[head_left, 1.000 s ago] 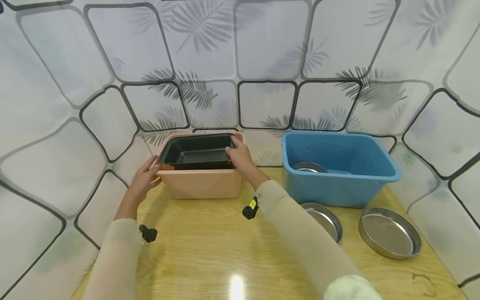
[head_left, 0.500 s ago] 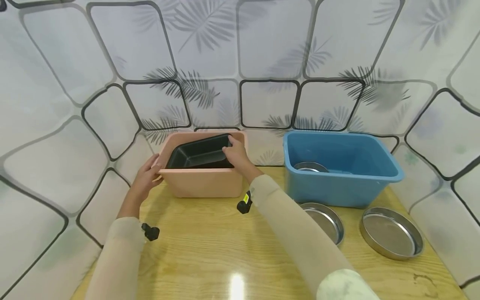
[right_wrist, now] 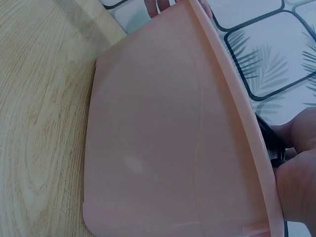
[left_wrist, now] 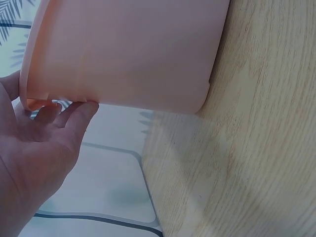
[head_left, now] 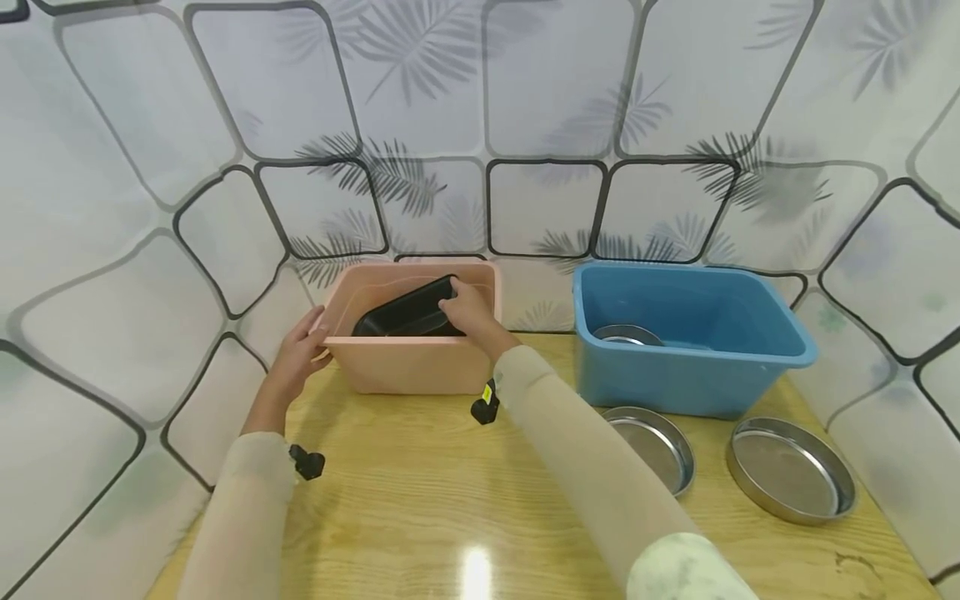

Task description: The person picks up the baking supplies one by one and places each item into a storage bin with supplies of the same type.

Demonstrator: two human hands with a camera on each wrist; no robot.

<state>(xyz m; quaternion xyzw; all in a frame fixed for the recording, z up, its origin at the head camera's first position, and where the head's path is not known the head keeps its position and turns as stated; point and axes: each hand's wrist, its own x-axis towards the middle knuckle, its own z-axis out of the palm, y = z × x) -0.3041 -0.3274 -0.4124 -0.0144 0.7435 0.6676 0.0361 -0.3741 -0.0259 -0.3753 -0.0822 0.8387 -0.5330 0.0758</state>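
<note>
A peach plastic bin (head_left: 412, 367) stands at the back left in the head view. Inside it sits a black rectangular loaf pan (head_left: 405, 315), tilted with its right end up. My right hand (head_left: 472, 315) pinches the rim of the raised end between thumb and fingers. At the bin's left end, my left hand (head_left: 296, 354) grips the rim; the left wrist view shows its fingers (left_wrist: 81, 116) curled under the lip. Most of the loaf pan hides behind the bin wall in the right wrist view, where only a dark edge (right_wrist: 269, 138) shows.
A blue bin (head_left: 675, 379) stands at the back right with a round metal pan (head_left: 628, 335) in it. Two more round metal pans, one (head_left: 652, 450) partly behind my right sleeve and another (head_left: 791, 471), lie in front. Patterned cloth walls (head_left: 543, 208) enclose the wooden table (head_left: 390, 492).
The loaf pan has gone from nearly level at the bin's rim to tilted and lower inside. My right hand has moved slightly left with it. My left hand keeps hold of the rim.
</note>
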